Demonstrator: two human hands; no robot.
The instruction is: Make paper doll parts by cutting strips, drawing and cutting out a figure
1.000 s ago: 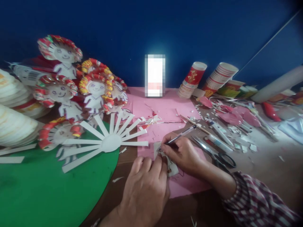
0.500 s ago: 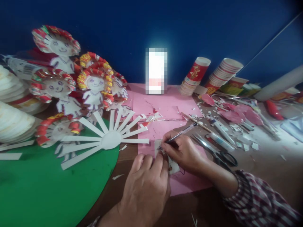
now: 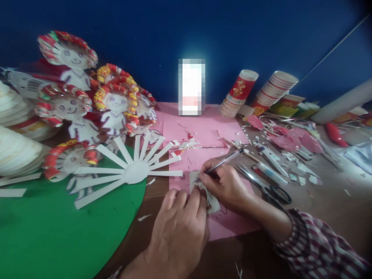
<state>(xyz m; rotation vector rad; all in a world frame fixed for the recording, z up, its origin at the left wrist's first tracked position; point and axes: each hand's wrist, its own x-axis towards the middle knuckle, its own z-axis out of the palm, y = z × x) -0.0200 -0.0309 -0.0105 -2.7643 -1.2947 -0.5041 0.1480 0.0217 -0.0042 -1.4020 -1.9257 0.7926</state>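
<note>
My right hand (image 3: 225,186) is closed around a pen (image 3: 223,160), its tip on a small piece of white paper (image 3: 214,205) that bears dark drawn lines. My left hand (image 3: 180,228) lies over the paper's left side, its bent fingers together and holding it against the pink sheet (image 3: 223,228). The left thumb and part of the paper are hidden. Left of my hands, a white paper cutout (image 3: 136,172) with a round middle and strips fanning out rests partly on a green round board (image 3: 72,232).
Paper dolls (image 3: 115,101) with red and yellow curled rims crowd the back left, near stacked white cups (image 3: 17,151). A lit, blurred screen (image 3: 192,85) stands at the back. Scissors (image 3: 270,190), a glue tube (image 3: 271,174), paper scraps and stacked red cups (image 3: 277,89) are on the right.
The pen in my right hand has shifted slightly right and stands a little steeper, its tip a bit higher on the paper. My left hand stays in place.
</note>
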